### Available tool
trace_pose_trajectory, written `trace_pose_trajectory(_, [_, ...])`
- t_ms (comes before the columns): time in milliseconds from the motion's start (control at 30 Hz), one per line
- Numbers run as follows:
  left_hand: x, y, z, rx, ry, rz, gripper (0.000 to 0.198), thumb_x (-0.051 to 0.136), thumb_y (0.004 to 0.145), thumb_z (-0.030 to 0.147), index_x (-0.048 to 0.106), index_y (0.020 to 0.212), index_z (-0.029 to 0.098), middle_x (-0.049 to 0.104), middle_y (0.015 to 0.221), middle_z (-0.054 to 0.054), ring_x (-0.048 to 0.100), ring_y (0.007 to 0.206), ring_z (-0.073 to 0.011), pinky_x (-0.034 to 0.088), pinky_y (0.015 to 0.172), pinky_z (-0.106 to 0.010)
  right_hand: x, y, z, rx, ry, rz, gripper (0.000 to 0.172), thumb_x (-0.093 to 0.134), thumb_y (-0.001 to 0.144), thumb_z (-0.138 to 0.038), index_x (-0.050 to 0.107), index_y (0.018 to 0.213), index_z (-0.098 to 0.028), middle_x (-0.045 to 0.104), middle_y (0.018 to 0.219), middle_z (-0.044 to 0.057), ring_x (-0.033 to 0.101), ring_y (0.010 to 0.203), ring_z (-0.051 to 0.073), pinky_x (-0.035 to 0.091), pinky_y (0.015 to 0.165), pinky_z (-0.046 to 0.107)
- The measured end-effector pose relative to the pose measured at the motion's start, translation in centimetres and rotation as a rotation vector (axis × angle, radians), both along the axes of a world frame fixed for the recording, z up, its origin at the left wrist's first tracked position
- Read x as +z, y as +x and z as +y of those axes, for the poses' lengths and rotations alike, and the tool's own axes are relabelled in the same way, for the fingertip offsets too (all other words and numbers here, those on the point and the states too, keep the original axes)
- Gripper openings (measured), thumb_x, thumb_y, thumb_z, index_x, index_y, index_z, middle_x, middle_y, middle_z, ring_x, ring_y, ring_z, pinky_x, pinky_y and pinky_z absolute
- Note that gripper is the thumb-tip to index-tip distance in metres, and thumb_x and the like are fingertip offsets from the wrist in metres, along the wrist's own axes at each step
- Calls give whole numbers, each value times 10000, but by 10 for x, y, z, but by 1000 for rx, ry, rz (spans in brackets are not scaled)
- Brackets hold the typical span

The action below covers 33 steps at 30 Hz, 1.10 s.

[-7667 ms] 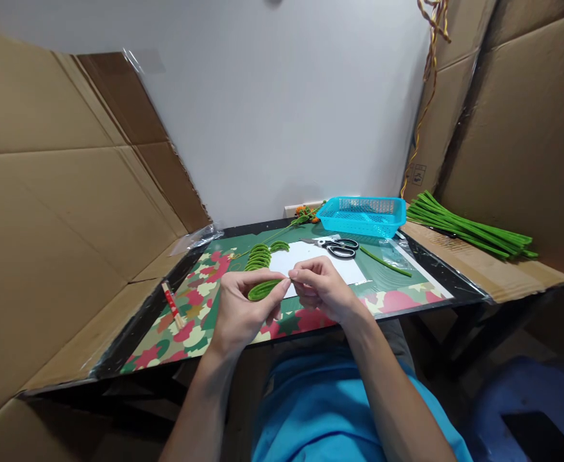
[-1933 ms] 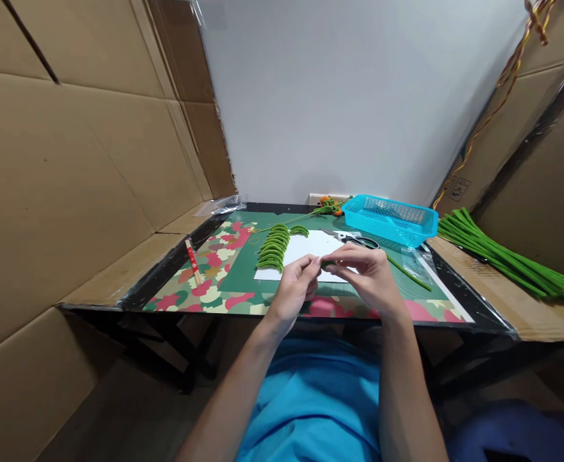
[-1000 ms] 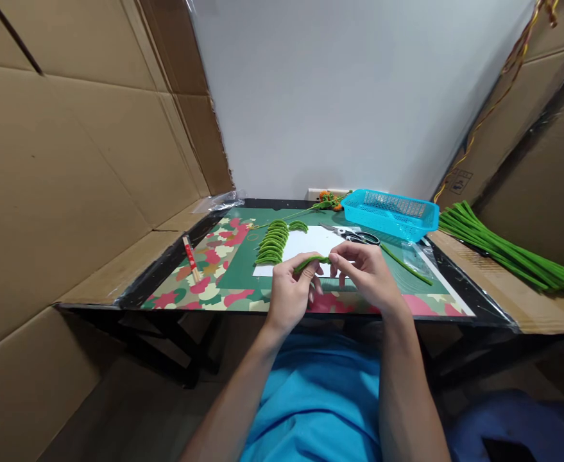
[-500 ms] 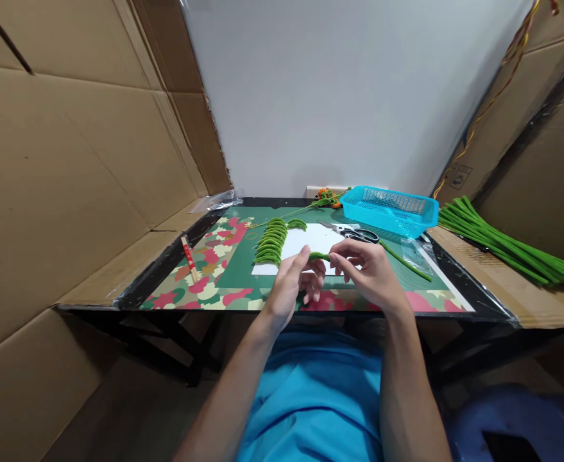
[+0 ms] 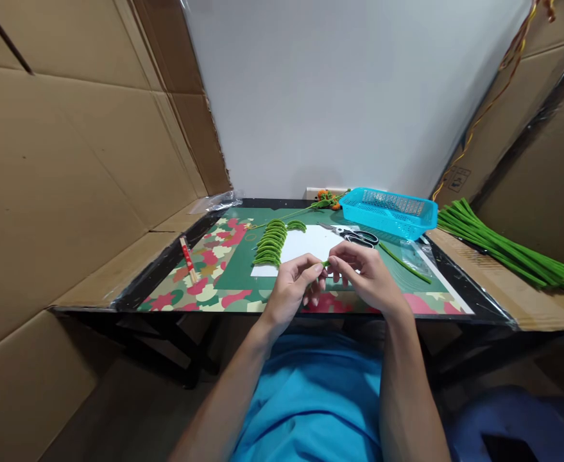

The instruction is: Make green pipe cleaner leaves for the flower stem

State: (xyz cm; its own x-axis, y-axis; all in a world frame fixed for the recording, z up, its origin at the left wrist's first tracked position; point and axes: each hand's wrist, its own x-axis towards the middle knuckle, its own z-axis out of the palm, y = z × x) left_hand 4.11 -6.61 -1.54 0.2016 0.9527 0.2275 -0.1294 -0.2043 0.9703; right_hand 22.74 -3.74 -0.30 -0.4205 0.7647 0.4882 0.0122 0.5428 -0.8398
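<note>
A short piece of green pipe cleaner (image 5: 326, 263) is pinched between my two hands, mostly covered by the fingers. My left hand (image 5: 295, 282) grips one end between thumb and forefinger. At the other end my right hand (image 5: 361, 273) holds it with its fingertips. Behind my left hand, a column of curved green pipe-cleaner pieces (image 5: 269, 244) lies along the left edge of a white sheet (image 5: 310, 240). Another small curved green bundle (image 5: 296, 225) rests at the sheet's top. Scissors (image 5: 358, 237) with dark handles lie beyond my right hand, beside a single green pipe cleaner (image 5: 404, 263).
A blue plastic basket (image 5: 390, 215) stands at the back right, with orange flowers on a green stem (image 5: 327, 199) beside it. Long green pipe cleaners (image 5: 507, 247) lie on cardboard at the right. A red-wrapped stick pair (image 5: 188, 260) lies left on the patterned mat (image 5: 228, 298).
My left thumb and fingers have closed farther along the green piece towards my right fingertips, so less of it shows. The two hands are nearer each other.
</note>
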Motion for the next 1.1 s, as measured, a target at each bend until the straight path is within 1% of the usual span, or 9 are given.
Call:
trace_pose_trajectory(200, [-1,-1,-3,55,124,67,234,639,982,377,676,876,172,630,686,22,538,507,-93,381,457,-222,3,0,-5,62,-41,-32,272,622,1037,-406,671,889,-184,657,733,9,604,623,127,484,572,230])
trace_pose_trajectory(400, [11,-5,-19,223,613,610,137,577,1032,227,677,948,188,696,866,-21,624,784,-148,466,718,-274,2,10,-8,86,-76,19,284,701,994,-416,690,853,-170,662,689,8,621,557,126,475,564,240])
trace_pose_trajectory(533, [16,-10,-18,261,951,939,134,540,1025,152,670,1024,181,717,923,-63,625,881,-204,464,751,-315,-2,9,-5,113,-119,80,313,715,981,-449,675,838,-174,659,683,7,625,548,132,483,560,247])
trace_pose_trajectory(633, [20,-11,-16,318,1037,1034,152,537,1023,140,682,1043,181,730,931,-67,625,878,-212,455,737,-319,-3,4,-3,85,-103,118,332,701,982,-487,664,856,-183,665,698,9,628,542,138,492,555,256])
trace_pose_trajectory(700, [22,-10,-15,352,958,975,138,558,1025,179,694,1005,192,728,895,-54,623,859,-210,450,746,-320,-2,1,-2,56,-82,119,342,671,997,-502,658,863,-187,663,709,11,623,545,137,496,553,258])
trace_pose_trajectory(767, [25,-8,-14,334,749,842,191,558,1044,264,694,925,203,711,843,-35,617,824,-198,448,749,-311,0,-1,-2,31,-52,109,333,649,1011,-491,657,869,-189,663,718,12,613,556,133,493,556,252])
trace_pose_trajectory(900, [30,-6,-6,144,307,507,433,521,1059,439,641,727,188,638,703,-10,574,695,-159,434,694,-275,5,-3,-3,-16,31,62,268,628,1031,-411,662,881,-192,674,747,16,610,607,130,489,595,245])
trace_pose_trajectory(1000, [30,-8,2,34,163,336,432,626,982,522,656,726,174,596,640,2,516,623,-140,409,639,-259,5,-5,-3,-46,64,50,231,624,1031,-371,653,887,-192,674,763,14,603,621,127,481,612,245])
trace_pose_trajectory(1100, [29,-9,6,20,126,271,408,686,937,533,680,764,164,582,652,4,499,634,-134,394,628,-248,4,-7,-1,-44,65,35,227,608,1035,-362,637,884,-195,658,753,3,584,619,125,455,602,242])
